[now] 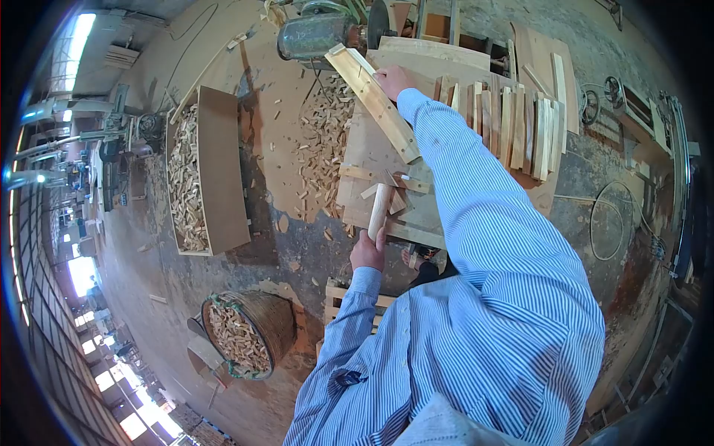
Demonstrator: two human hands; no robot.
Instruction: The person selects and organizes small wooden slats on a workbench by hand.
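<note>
Steadying the long board, hammer ready

My right hand [392,78] clamps the board [372,100] upper centre; left hand [367,251] fingers wrapped tight on the hammer handle [380,209] — keep it square.

The shirt [483,297] is striped blue and white, fine lines running along both sleeves and the back. The board [372,100] under the right hand [393,78] is pale yellow wood, and the stick [380,210] in the left hand [367,251] is a lighter cream. The bench [372,149] is tan, strewn with pale blond offcuts [323,141]. The crate [223,171] has light brown sides and holds cream scraps. The basket [271,320] is brown wicker with a greenish rim. The motor [312,33] is dull grey-green. The floor [156,267] is grey-brown, mottled with sawdust.
</note>
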